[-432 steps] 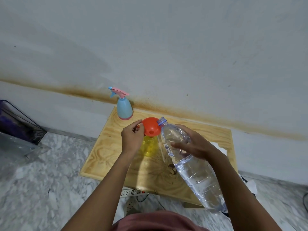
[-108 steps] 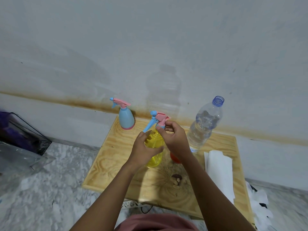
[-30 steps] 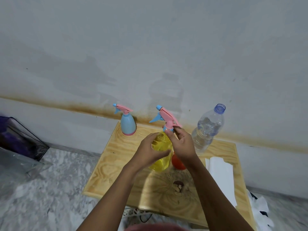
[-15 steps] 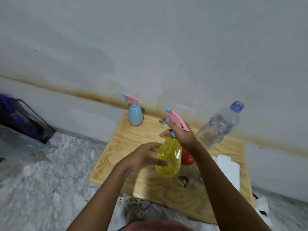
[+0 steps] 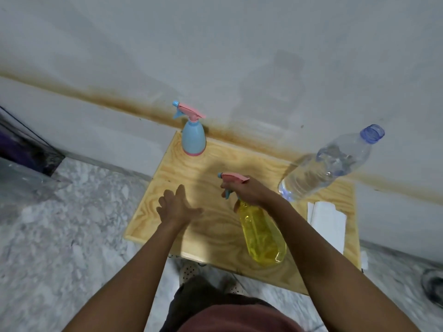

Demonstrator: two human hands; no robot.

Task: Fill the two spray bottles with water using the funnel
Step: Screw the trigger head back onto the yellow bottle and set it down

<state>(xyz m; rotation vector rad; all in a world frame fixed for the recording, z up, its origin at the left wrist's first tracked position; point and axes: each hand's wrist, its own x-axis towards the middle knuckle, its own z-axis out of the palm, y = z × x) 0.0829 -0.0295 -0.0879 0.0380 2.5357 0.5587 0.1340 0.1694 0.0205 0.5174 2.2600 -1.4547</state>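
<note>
My right hand point(image 5: 249, 191) grips the neck of the yellow spray bottle point(image 5: 262, 233), just under its pink trigger head, and holds it lifted above the wooden table point(image 5: 191, 178). The yellow bottle hangs tilted with its base toward me. Fingers spread, my left hand point(image 5: 176, 207) hovers over the table's left part and holds nothing. At the table's far left corner stands the blue spray bottle point(image 5: 193, 136) with its pink trigger head on. The clear water bottle point(image 5: 328, 166), uncapped, stands at the far right. The orange funnel is hidden from view.
A white folded paper towel point(image 5: 328, 224) lies on the table's right side. The wall rises directly behind the table. A dark bag point(image 5: 26, 149) sits on the marble floor at the left. A power strip point(image 5: 189, 271) lies under the table's near edge.
My right hand has carried the yellow bottle toward me and to the right by its neck. My left hand has let go of the bottle and moved left, fingers open.
</note>
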